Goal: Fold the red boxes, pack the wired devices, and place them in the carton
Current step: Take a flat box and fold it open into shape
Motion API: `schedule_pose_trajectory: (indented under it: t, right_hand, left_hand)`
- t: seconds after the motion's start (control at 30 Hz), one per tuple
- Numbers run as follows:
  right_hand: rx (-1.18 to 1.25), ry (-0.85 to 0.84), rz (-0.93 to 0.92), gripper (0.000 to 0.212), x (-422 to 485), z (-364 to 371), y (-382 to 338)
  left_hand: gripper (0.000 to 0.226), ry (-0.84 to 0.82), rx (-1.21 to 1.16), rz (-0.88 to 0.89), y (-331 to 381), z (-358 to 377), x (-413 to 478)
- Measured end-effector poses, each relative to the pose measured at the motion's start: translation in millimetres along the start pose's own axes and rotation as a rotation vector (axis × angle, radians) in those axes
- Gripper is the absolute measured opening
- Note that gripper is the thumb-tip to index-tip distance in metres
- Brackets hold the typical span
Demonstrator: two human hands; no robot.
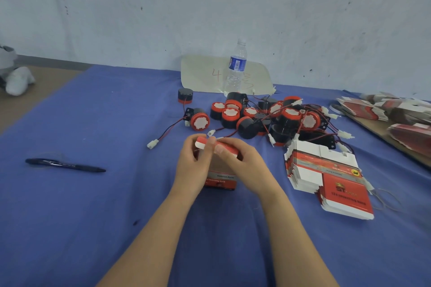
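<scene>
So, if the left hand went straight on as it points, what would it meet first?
The left hand, gripping the box, would probably meet the white connector first; depth is unclear.

You're holding a red box (220, 180) upright, its top flap bending over; black-and-red wired devices (289, 114) are lying heaped behind it, flat boxes (342, 186) sitting stacked to its right.

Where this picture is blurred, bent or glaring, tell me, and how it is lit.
Head view: soft, even light with faint shadows beside the wired devices, no strong glare; the wide lens bends the table's far edge; the left hand and right hand on the red box look smeared, its print soft.
</scene>
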State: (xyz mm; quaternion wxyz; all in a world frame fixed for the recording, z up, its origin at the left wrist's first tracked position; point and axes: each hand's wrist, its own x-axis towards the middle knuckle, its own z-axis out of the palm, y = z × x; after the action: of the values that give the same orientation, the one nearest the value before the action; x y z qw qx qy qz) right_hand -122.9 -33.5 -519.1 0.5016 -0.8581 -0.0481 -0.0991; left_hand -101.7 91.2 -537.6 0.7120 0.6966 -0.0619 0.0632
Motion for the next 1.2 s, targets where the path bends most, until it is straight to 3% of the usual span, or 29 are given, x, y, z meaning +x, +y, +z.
schedule_pose_trajectory:
  t: [0.07,0.2,0.4,0.57,0.67,0.8,0.87,0.93,1.0,1.1,1.2]
  right_hand:
    - [0.013,-0.004,-0.019,0.038,-1,0,-1]
    - [0.060,0.054,-0.054,0.023,1,1,0]
    - [0.120,0.159,-0.053,0.004,3,4,0]
    - [0.097,0.261,-0.076,0.022,6,7,2]
    - [0.094,0.279,-0.064,0.023,7,8,1]
    - [0.170,0.446,0.011,0.022,7,4,0]
    - [0.354,0.580,0.089,0.020,8,-2,1]
    - [0.507,0.628,0.151,0.016,8,-4,1]
    - [0.412,0.664,0.105,0.015,8,1,0]
    - [0.246,0.618,-0.002,0.021,8,10,-5]
    - [0.526,0.419,0.113,0.039,9,9,-7]
  left_hand:
    - [0.030,0.017,-0.041,-0.005,2,1,-2]
    - [0.050,0.049,-0.024,0.001,7,2,-4]
    - [0.041,0.055,0.011,0.105,2,1,0]
    - [0.028,0.040,0.126,0.155,-5,0,3]
    - [0.022,0.047,0.152,0.133,-7,2,5]
    - [0.032,0.122,-0.001,0.066,0,4,4]
    - [0.032,0.172,-0.092,-0.007,2,3,6]
    - [0.039,0.141,-0.205,-0.116,4,4,6]
    - [0.061,0.042,-0.334,-0.222,8,9,2]
    - [0.073,0.009,-0.435,-0.266,13,13,-1]
    - [0.059,0.057,-0.603,-0.289,14,-3,6]
